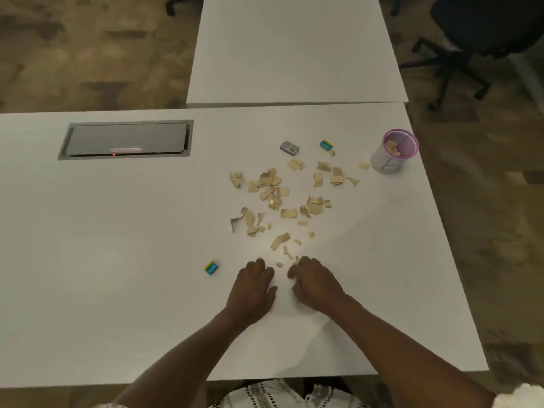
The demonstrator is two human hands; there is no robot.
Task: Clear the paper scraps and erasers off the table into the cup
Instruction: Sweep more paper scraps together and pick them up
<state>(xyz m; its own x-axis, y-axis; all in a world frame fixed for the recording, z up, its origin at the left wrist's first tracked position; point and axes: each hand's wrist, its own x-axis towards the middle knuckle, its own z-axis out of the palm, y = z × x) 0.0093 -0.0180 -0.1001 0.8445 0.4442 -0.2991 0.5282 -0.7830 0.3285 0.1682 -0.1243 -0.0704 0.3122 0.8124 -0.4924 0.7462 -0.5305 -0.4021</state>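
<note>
Several tan paper scraps (pixel 282 195) lie spread over the middle of the white table (pixel 117 260). A pink mesh cup (pixel 396 151) stands near the right edge with a few scraps inside. A blue-and-yellow eraser (pixel 212 267) lies left of my hands, another (pixel 326 145) and a grey eraser (pixel 289 147) lie at the far side of the scraps. My left hand (pixel 253 287) rests on the table, fingers curled down at the nearest scraps. My right hand (pixel 313 282) has its fingers curled in around small scraps (pixel 295 260).
A grey cable hatch (pixel 126 139) is set into the table at the left. A second white table (pixel 294 48) butts against the far edge. A black office chair (pixel 477 30) stands at the back right.
</note>
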